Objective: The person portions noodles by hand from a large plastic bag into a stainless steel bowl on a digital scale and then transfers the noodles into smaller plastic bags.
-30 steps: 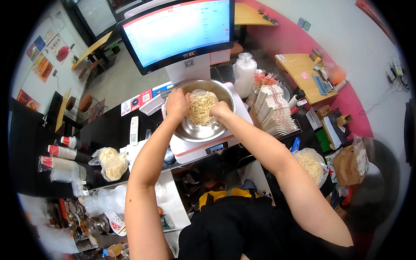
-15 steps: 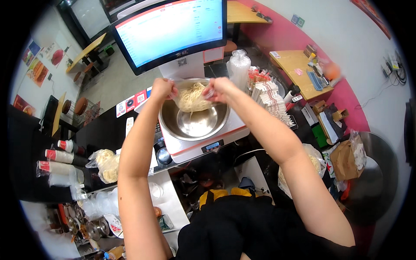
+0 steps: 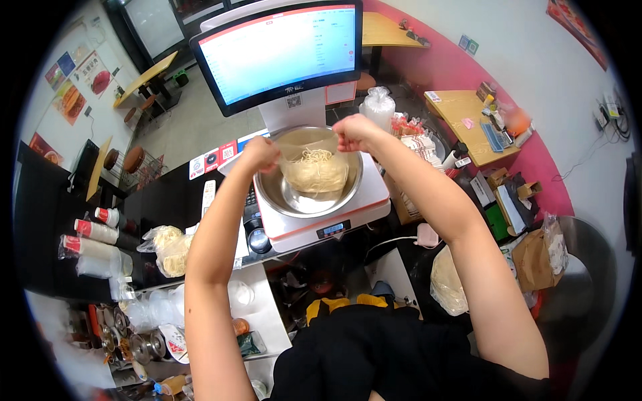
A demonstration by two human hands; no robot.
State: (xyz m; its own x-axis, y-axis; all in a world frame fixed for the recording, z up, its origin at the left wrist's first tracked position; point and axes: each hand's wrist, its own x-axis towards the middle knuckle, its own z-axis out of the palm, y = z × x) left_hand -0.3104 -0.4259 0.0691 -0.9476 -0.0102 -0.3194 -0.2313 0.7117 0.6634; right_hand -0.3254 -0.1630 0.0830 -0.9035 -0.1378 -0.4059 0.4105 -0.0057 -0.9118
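Note:
A clear plastic bag (image 3: 319,175) with pale noodles in it hangs over a steel bowl (image 3: 275,200). My left hand (image 3: 261,154) grips the bag's top edge on the left, fingers closed. On the other side my right hand (image 3: 356,132) pinches the opposite top edge, so the bag's mouth is stretched between them. The bowl rests on a white scale (image 3: 376,198) with a lit display at its front. Whether the bag's underside touches the bowl, I cannot tell.
Behind the scale stands a large monitor (image 3: 281,53). More bagged noodles (image 3: 172,252) lie on the left of the black counter, near stacked paper cups (image 3: 97,231). Another full bag (image 3: 448,284) sits by my right forearm. Wrapped chopsticks (image 3: 420,144) are beyond my right arm.
The noodle bag has come lower and spread wider between my hands, its noodles now settled in the bottom. My hands have moved farther apart. The view has shifted slightly.

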